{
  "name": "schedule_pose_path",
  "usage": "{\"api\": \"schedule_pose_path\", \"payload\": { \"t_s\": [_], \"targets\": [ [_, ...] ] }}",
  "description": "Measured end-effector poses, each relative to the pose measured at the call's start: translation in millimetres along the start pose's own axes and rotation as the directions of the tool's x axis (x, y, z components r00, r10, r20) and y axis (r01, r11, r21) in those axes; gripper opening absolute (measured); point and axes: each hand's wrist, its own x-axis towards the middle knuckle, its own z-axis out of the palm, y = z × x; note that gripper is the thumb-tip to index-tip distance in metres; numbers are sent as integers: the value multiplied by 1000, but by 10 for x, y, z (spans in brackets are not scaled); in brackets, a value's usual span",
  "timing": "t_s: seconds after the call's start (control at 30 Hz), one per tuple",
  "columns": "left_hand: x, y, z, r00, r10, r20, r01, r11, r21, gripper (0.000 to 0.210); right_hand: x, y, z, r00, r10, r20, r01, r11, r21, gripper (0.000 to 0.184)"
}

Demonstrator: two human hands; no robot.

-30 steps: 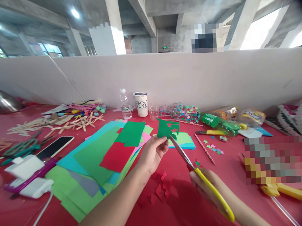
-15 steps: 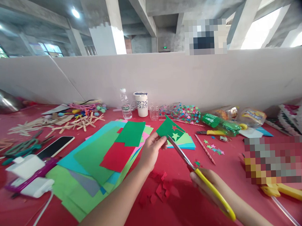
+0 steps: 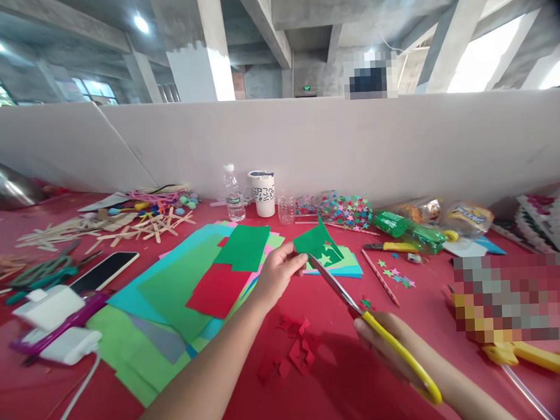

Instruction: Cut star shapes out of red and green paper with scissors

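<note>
- Fingertips of the left hand (image 3: 278, 273) pinch the near-left corner of a green paper piece (image 3: 317, 244), held up off the red table (image 3: 343, 380), above the stack of light green and blue sheets (image 3: 352, 265).
- Right hand (image 3: 388, 347) is closed around the yellow handle of the scissors (image 3: 358, 309); the blades look nearly closed, their tip touching the paper's lower edge.
- Compared with a second ago, the paper has been turned in the pinch: it stood more upright then and now lies flatter, a point aimed up and away. The scissors have hardly moved. I judge the hand is feeding a new edge to the blades.
- Paper itself: dark green, roughly triangular with ragged cut edges, and with star-shaped holes showing lighter colour through them.
- Left of the paper lies a spread of coloured sheets (image 3: 181, 295); nearer than it, red scraps (image 3: 295, 352); behind it, a white cup (image 3: 263, 193).
</note>
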Motion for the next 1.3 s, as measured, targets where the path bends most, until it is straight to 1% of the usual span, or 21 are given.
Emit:
{"api": "schedule_pose_path", "payload": {
  "t_s": [0.1, 0.2, 0.27, 0.33, 0.47, 0.57, 0.83, 1.13, 1.3],
  "targets": [
    [-11, -23, 44, 999, -37, -22, 34, 989, -144, 18, -23, -36, 21, 1000, -11, -22, 11, 1000, 23, 52],
    [-32, -54, 103, 995, -93, -29, 80, 952, -295, 18, -34, -58, 63, 998, -29, -50, 31, 998, 47, 55],
    [-43, -66, 126, 994, -102, -30, 86, 936, -341, 17, -29, -52, 87, 997, -29, -72, 34, 998, 62, 56],
    [-48, -68, 129, 995, -89, -46, 69, 944, -323, 17, -17, -36, 99, 997, -22, -80, 27, 997, 67, 57],
    [-37, -48, 96, 996, -60, -69, 44, 976, -215, 19, 12, -16, 88, 999, -32, -33, 34, 997, 68, 58],
    [-24, -37, 80, 996, -51, -67, 38, 984, -176, 19, 20, -23, 78, 999, -40, -25, 42, 996, 75, 60],
    [-40, -56, 120, 995, -62, -76, 47, 983, -180, 18, -10, -26, 98, 1000, -7, -25, 8, 998, 61, 60],
    [-26, -42, 99, 995, -72, -68, 59, 983, -174, 19, -1, -17, 72, 999, -30, -15, 30, 999, 14, 57],
    [-21, -55, 91, 995, -69, -66, 57, 983, -176, 18, -17, -57, 66, 1000, -14, -21, 14, 1000, 0, 58]
  ]
}}
